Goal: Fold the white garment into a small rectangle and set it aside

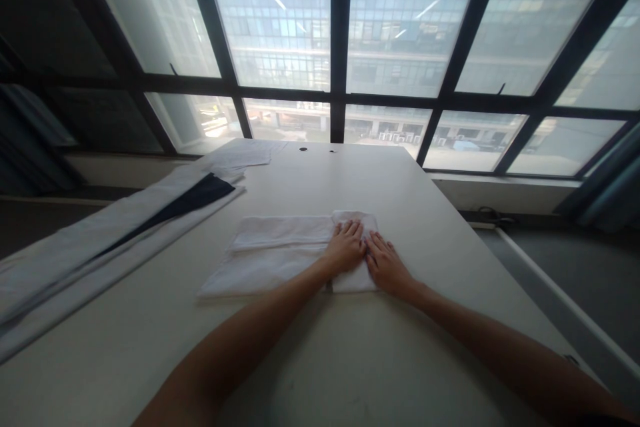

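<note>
A white folded cloth point(270, 253) lies flat in the middle of a pale table point(400, 347). Both my hands rest palm-down on its right end, side by side and nearly touching. My left hand point(345, 247) presses the cloth with its fingers together and pointing away from me. My right hand point(385, 265) lies just to its right, on the cloth's right edge, fingers flat. Neither hand grips anything. The cloth's right end looks doubled over under my hands.
Long white fabric with a dark blue panel point(190, 200) stretches along the table's left side. White sheets point(245, 155) lie at the far left corner. Two small dark holes point(303, 148) mark the far edge. Large windows stand behind the table; floor lies to the right.
</note>
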Available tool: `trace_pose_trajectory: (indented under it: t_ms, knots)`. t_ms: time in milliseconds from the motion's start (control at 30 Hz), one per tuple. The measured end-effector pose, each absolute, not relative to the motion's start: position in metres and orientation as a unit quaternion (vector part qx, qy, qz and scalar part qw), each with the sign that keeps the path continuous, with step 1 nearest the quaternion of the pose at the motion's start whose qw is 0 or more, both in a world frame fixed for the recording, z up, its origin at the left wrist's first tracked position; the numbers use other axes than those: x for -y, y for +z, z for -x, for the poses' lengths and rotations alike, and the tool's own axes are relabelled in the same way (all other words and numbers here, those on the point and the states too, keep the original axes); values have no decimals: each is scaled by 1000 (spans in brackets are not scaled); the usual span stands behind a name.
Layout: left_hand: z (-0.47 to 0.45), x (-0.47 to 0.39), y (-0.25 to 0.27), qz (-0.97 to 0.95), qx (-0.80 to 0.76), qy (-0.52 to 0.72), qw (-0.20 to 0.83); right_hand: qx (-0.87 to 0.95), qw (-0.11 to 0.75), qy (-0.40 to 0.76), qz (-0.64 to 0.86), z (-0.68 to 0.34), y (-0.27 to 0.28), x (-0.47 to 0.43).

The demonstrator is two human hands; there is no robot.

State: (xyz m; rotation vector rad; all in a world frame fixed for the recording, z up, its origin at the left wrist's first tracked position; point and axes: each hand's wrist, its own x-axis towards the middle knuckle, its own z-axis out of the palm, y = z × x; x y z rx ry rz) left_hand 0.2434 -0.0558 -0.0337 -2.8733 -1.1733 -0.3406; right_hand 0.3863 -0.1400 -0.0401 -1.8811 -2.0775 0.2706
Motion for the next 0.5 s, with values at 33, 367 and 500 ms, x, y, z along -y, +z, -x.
trace_pose_trajectory:
  t_ms: [33, 367, 500]
  knots:
    - [-243, 56, -34, 921, 374, -109, 11, 732, 168, 97, 653, -386, -40, 140]
    - [-244, 53, -39, 916, 382, -125, -1, 732, 134, 78, 664, -398, -43, 127]
    - [-245, 54, -35, 915, 386, -119, -10, 713, 122, 52, 688, -412, -46, 117]
